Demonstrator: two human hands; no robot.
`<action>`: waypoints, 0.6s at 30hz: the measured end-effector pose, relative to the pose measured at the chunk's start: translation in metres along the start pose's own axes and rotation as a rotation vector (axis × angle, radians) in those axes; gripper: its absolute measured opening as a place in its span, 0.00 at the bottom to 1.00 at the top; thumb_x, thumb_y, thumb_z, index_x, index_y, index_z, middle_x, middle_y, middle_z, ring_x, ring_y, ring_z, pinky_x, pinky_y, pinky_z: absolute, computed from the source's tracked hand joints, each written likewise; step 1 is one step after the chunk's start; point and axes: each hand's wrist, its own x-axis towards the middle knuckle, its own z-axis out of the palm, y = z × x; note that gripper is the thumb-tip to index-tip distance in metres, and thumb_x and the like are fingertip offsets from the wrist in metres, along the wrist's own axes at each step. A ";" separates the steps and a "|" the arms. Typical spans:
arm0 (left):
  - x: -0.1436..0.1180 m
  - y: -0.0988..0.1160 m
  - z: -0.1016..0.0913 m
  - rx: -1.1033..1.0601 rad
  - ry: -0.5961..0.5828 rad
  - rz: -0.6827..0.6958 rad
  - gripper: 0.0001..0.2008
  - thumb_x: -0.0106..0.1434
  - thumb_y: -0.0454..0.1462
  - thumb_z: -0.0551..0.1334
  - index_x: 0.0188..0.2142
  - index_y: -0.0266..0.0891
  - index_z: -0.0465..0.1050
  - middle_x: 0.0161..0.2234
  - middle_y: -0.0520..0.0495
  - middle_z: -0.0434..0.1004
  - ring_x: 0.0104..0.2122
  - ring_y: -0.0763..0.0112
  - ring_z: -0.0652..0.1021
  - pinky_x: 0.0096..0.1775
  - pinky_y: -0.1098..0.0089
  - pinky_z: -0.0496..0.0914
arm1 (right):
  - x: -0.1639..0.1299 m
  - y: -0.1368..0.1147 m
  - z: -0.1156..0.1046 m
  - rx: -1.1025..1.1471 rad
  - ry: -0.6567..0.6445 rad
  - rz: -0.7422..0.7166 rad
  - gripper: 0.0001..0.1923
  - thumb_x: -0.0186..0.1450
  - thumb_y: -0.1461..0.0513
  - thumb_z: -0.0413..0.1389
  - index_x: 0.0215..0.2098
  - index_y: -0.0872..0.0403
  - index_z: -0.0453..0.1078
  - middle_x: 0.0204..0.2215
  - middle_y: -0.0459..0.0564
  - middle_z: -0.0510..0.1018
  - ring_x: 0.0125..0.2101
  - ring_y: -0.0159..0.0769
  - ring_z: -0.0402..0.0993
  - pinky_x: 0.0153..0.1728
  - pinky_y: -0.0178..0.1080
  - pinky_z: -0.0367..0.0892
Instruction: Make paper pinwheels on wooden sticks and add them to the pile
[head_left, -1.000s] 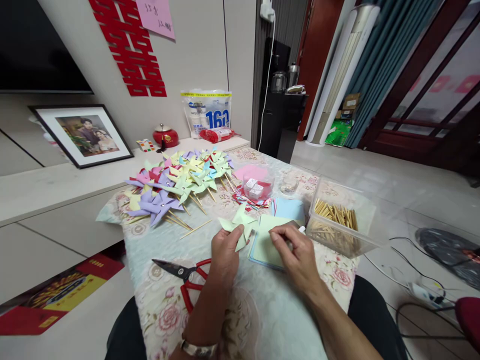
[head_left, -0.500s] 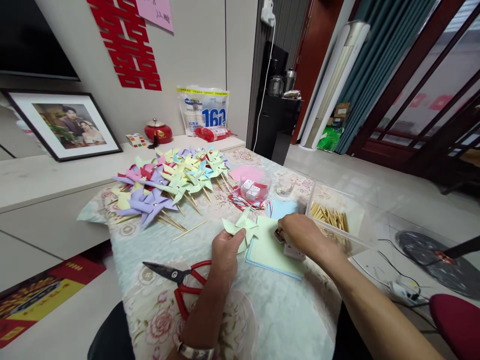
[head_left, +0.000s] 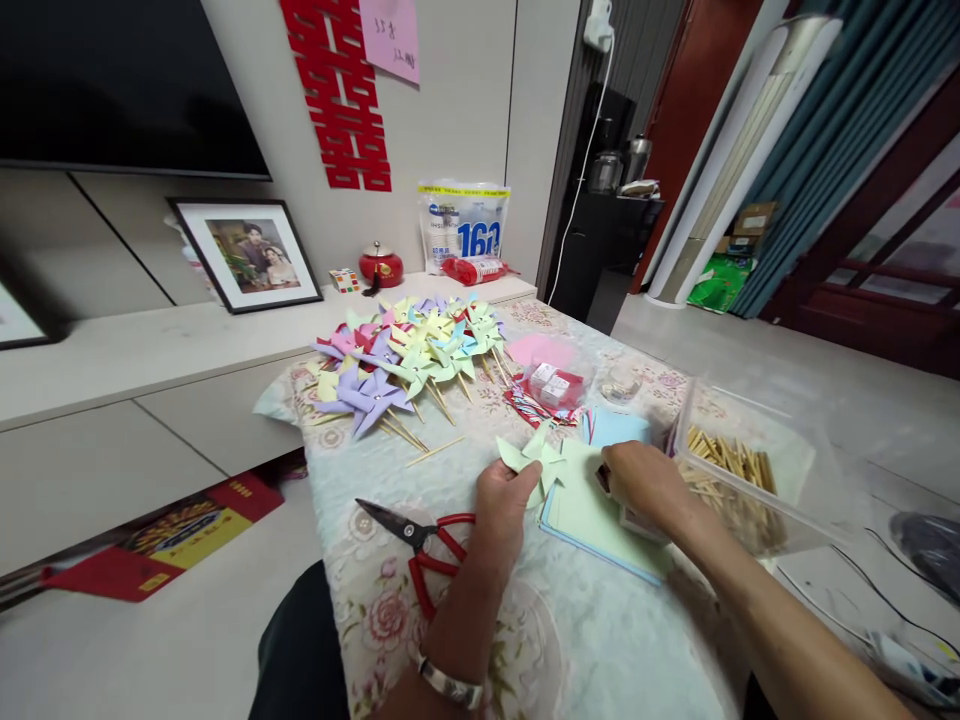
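Pinched between the thumb and fingers of my left hand (head_left: 504, 505) is a pale green paper pinwheel (head_left: 534, 462) with no stick on it. My right hand (head_left: 643, 475) is closed over a stack of green and blue paper sheets (head_left: 592, 515), with a small dark object at its fingertips that I cannot make out. A small pale box (head_left: 643, 524) lies on the sheets, partly hidden under that hand. Red-handled scissors (head_left: 420, 537) lie open to the left of my left forearm. A single wooden stick (head_left: 436, 451) rests farther off.
A pile of finished pinwheels on sticks (head_left: 420, 355) covers the far left of the table. A clear bin of wooden sticks (head_left: 731, 470) stands at the right edge. Between them lie a clear plastic package (head_left: 551, 383), blue paper (head_left: 616, 427) and a small clear dish (head_left: 621, 386).
The view has turned left, so everything sits farther right in the picture. My left hand still holds the pinwheel, and my right hand stays over the paper stack.
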 end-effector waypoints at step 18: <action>-0.001 0.002 -0.001 -0.006 0.001 -0.016 0.15 0.44 0.37 0.71 0.32 0.32 0.79 0.24 0.48 0.81 0.21 0.71 0.74 0.26 0.72 0.67 | -0.003 -0.002 -0.018 0.101 0.041 0.010 0.11 0.54 0.69 0.54 0.31 0.61 0.78 0.32 0.66 0.83 0.31 0.49 0.79 0.23 0.38 0.50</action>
